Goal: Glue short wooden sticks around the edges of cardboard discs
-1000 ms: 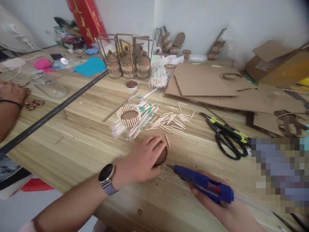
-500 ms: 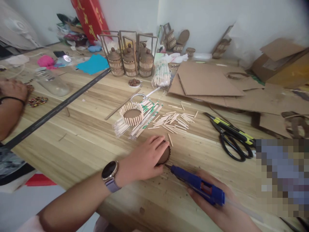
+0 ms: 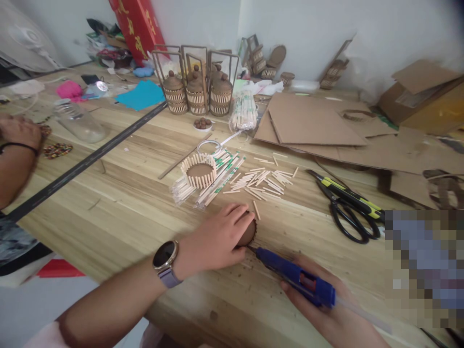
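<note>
My left hand [image 3: 221,236], with a watch on its wrist, grips a round brown cardboard disc [image 3: 248,233] on the wooden table. My right hand [image 3: 322,299] is wrapped round a blue glue gun [image 3: 295,275], whose dark nozzle meets the disc's near edge beside my left fingers. Beyond them, a ring of short upright sticks around a brown base [image 3: 201,175] rests on wrapped sticks [image 3: 221,181]. Loose cut sticks [image 3: 257,181] lie to its right, and a single stick [image 3: 256,210] lies just past the disc.
Black scissors [image 3: 350,220] and a yellow-black cutter [image 3: 353,198] lie at right, before cardboard sheets [image 3: 311,125]. Small lidded baskets [image 3: 197,96] stand behind a bowl of brown beads [image 3: 202,124]. Another person's hand [image 3: 21,133] is at far left, near a glass jar [image 3: 79,123].
The view has shifted very slightly. The rear of the glue gun has moved a little to the left, while its nozzle stays at the disc's edge.
</note>
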The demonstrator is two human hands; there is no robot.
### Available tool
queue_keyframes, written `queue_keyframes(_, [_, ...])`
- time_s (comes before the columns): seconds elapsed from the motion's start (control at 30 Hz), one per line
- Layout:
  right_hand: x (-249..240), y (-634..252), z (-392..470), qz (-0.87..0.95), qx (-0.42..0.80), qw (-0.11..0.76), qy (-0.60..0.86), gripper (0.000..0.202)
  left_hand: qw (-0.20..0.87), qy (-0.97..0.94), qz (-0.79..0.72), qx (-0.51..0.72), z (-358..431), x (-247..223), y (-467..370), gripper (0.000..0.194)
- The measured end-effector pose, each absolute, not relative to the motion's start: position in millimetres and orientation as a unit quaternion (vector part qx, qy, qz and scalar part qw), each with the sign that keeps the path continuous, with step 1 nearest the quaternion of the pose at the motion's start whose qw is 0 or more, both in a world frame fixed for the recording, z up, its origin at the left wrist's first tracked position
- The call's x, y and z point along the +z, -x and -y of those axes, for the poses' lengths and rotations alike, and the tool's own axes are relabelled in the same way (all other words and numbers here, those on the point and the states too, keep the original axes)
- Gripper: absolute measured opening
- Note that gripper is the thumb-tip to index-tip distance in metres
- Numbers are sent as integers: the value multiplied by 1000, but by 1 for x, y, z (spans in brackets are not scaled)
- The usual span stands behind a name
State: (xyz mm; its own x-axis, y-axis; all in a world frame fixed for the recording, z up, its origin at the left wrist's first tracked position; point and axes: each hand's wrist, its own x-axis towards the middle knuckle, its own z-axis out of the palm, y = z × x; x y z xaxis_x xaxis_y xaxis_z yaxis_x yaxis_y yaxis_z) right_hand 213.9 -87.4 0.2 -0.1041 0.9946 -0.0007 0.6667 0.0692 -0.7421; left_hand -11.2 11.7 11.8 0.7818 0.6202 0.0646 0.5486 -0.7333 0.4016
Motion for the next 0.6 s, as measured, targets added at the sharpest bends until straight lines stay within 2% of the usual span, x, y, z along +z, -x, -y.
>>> queue_keyframes(0.17, [2, -217, 85, 705, 304, 234, 596, 18, 177, -928, -315, 95, -12, 12, 12, 62])
queue_keyframes(0.37, [1, -218, 85, 716, 267, 251, 595, 20, 174, -930, -311, 96, -12, 11, 12, 62])
queue_keyframes(0.6, [0, -221, 84, 732, 287, 219, 577, 17, 185, -926, -313, 104, -13, 11, 12, 58])
